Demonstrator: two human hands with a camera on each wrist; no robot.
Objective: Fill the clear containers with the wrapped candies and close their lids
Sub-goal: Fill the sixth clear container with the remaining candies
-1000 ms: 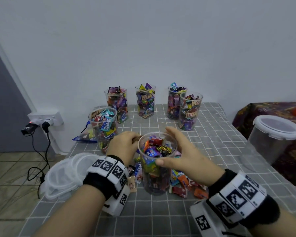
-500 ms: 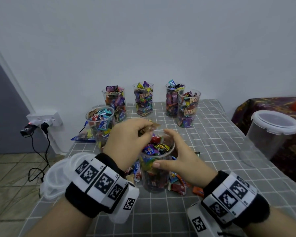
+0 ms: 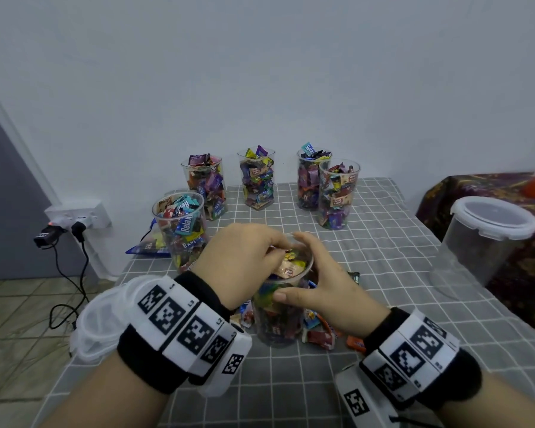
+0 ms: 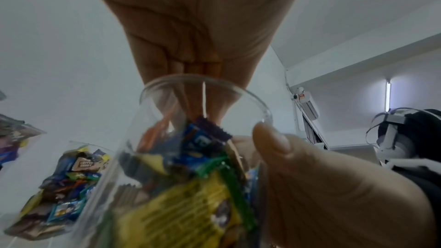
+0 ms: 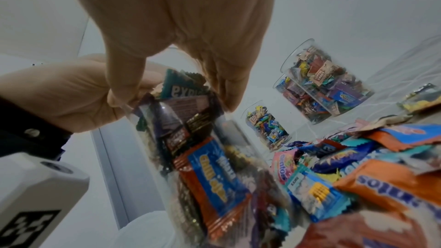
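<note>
Near the front edge of the grey checked tablecloth (image 3: pixel 383 242), the left hand (image 3: pixel 244 264) hides its bunched fingertips over the clear candy-filled plastic cup (image 3: pixel 278 322); whether they pinch a candy is unclear. The right hand (image 3: pixel 325 291) curls round the cup's rim.

Five filled containers (image 3: pixel 259 179) behind the hand-held container (image 3: pixel 280 316).

Both hands crowded the mouth of the near container (image 3: pixel 277 316), blocking entry from above. Loose candies (image 3: pixel 320 332) littered its 3 o'clock side, a stack of lids (image 3: pixel 101 322) sat at 9 o'clock, and five filled containers (image 3: pixel 258 180) fenced 10 to 1 o'clock. The checked cloth (image 3: pixel 399 273) lay open toward 2 o'clock.
</note>
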